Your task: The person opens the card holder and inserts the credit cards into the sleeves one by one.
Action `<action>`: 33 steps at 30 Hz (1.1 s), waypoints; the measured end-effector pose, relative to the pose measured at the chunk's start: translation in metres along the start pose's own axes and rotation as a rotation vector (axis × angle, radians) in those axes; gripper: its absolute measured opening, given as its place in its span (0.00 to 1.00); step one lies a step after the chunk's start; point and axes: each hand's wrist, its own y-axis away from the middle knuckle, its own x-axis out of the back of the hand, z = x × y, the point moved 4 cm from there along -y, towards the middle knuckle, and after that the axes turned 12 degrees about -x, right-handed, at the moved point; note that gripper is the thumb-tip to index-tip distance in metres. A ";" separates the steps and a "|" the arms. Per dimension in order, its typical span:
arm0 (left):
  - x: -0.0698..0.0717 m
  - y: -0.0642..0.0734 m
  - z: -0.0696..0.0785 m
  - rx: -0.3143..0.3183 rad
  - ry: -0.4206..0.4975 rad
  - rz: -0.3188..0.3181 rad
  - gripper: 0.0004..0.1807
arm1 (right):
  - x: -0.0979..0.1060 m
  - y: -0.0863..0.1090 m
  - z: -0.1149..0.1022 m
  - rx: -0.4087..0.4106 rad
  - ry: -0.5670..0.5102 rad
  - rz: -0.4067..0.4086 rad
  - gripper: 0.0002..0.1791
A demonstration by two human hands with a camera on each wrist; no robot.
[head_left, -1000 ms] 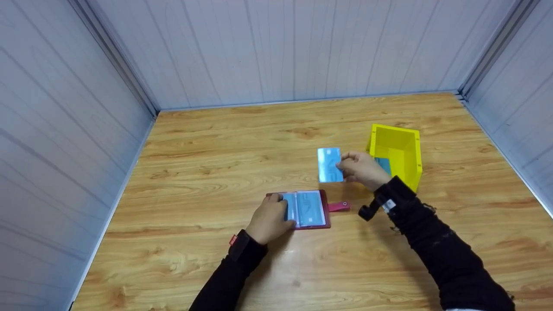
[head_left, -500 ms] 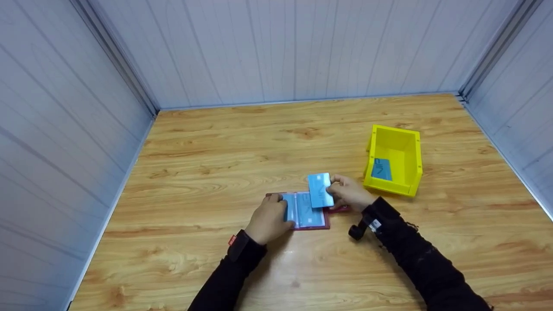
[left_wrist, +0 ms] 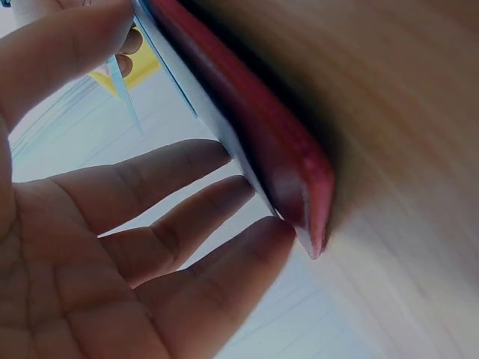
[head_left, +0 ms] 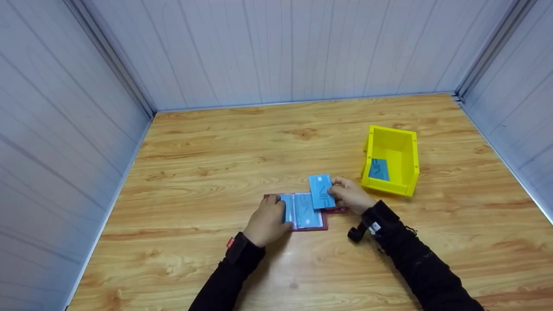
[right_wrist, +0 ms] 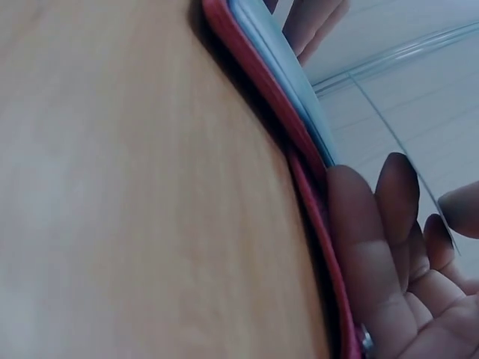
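A red card holder [head_left: 325, 225] lies spread on the table, blue cards showing in its clear sleeves [head_left: 306, 214]. My left hand [head_left: 264, 220] rests on its left page; in the left wrist view, extended fingertips [left_wrist: 251, 183] press against the page. My right hand [head_left: 352, 197] pinches a blue card [head_left: 320, 192] by its right edge, above the holder's upper right corner. Seen edge-on in the right wrist view, that card [right_wrist: 385, 120] is between thumb and fingers, while the little-finger side of the hand is against the holder's strap [right_wrist: 318, 206].
To the right stands a yellow bin [head_left: 394, 139] with another blue card [head_left: 379, 169] inside. The wooden table [head_left: 207, 164] meets pale panel walls [head_left: 268, 52] at the back and sides.
My right hand has carried the card left and down from beside the bin to above the holder's right page, then nearly stopped there. The left hand has stayed put.
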 end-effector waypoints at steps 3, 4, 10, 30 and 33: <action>-0.001 -0.002 0.003 -0.005 0.001 0.003 0.30 | 0.000 0.000 0.000 0.001 -0.006 -0.004 0.03; -0.002 -0.003 0.005 -0.006 0.000 0.004 0.30 | 0.000 -0.001 0.000 0.001 -0.010 -0.005 0.03; -0.010 -0.010 0.021 -0.052 -0.067 -0.003 0.31 | 0.001 -0.001 0.001 -0.005 -0.021 -0.007 0.03; -0.022 -0.028 0.044 -0.007 -0.298 -0.023 0.47 | 0.003 -0.001 0.002 0.000 -0.042 -0.021 0.04; -0.020 -0.028 0.045 -0.008 -0.296 -0.032 0.46 | 0.003 -0.001 0.002 0.004 -0.055 -0.028 0.03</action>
